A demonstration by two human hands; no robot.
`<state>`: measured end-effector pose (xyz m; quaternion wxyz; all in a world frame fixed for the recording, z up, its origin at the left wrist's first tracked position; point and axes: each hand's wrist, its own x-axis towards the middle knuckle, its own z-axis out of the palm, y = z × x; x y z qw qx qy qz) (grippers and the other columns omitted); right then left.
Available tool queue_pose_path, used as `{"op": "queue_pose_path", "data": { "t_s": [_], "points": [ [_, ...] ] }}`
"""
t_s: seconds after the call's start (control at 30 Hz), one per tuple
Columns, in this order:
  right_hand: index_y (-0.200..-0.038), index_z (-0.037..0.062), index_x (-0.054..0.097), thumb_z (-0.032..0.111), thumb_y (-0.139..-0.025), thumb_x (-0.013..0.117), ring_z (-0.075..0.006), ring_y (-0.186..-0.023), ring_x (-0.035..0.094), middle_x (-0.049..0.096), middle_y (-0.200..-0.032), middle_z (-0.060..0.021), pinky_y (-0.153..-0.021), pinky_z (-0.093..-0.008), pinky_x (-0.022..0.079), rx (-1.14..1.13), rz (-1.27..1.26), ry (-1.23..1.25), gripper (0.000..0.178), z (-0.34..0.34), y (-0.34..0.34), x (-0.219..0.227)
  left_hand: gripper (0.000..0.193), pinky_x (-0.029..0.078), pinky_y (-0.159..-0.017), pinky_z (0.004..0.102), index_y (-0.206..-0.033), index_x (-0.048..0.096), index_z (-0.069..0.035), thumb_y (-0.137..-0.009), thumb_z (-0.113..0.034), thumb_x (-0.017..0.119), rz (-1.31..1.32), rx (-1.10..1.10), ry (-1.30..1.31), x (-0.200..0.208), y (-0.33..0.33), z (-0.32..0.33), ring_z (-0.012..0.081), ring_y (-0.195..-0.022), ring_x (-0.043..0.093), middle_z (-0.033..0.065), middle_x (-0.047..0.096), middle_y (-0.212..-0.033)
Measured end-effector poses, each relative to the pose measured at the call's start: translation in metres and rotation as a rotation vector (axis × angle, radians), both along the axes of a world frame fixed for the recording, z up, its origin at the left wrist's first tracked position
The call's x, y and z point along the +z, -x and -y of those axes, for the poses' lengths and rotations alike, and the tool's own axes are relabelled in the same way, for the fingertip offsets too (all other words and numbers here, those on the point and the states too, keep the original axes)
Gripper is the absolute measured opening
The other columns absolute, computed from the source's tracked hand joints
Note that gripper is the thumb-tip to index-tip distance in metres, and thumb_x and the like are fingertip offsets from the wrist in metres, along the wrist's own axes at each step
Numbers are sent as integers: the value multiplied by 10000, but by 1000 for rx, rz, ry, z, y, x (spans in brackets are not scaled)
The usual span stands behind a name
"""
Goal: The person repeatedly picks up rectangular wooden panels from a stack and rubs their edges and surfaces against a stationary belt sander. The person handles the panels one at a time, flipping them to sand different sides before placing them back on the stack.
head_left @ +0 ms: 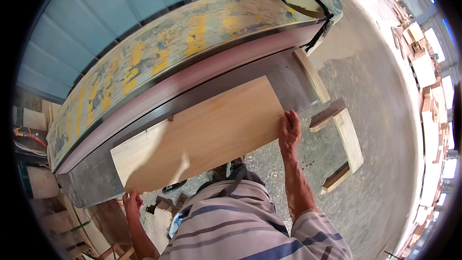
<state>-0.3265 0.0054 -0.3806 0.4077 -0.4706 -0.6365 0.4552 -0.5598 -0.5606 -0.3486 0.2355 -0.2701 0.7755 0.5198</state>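
A wide, pale wooden board lies flat over the grey metal table of a long belt sander, slightly aslant. My right hand grips its right end near the front corner, fingers wrapped at the edge. At the front left corner, my left hand is closed on the board's edge, with its thumb side toward the wood. The sander's pink belt runs upright along the back of the table, and the board's far edge sits apart from it at the right. A shadow covers part of the board's left half.
A worn yellow-striped cover tops the sander, with a round opening at its right end. A wood strip rests at the table's right end. A wooden frame piece stands on the concrete floor. Stacked wood lines the far right.
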Motion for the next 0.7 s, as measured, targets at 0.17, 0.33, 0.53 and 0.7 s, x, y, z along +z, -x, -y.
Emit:
{"op": "queue_pose_path", "data": {
  "t_s": [0.17, 0.33, 0.53, 0.7],
  "points": [
    [-1212, 11, 488, 152, -848, 628, -146, -924, 559, 602, -1032, -89, -798, -281, 459, 38, -10, 91, 415, -9, 4, 15, 457, 394, -405, 263, -1168, 399, -126, -820, -310, 631, -14, 47, 29, -4, -1, -1, 137, -488, 498, 28, 505, -672],
    [-1134, 20, 547, 158, -837, 635, -165, -867, 566, 607, -966, -99, -768, -291, 464, 56, 63, 61, 339, -18, 6, 12, 335, 402, -379, 254, -1069, 438, -140, -851, -325, 613, -15, 51, 77, -6, 0, -9, 122, -469, 488, 18, 484, -635],
    [-1062, 59, 590, 124, -845, 611, -175, -798, 558, 586, -944, -105, -714, -291, 464, 75, 139, -132, 228, -14, 9, 15, 330, 381, -358, 239, -1042, 458, -137, -829, -314, 638, -80, 76, 116, -3, -5, -14, 102, -435, 474, 11, 490, -629],
    [-1038, 19, 590, 139, -875, 574, -136, -791, 552, 593, -946, -75, -695, -264, 459, 51, 59, -153, 203, -21, 14, 1, 487, 353, -353, 236, -1137, 419, -47, -794, -296, 659, -105, -62, 79, -1, 1, -13, 91, -419, 447, 13, 484, -609]
  ]
}}
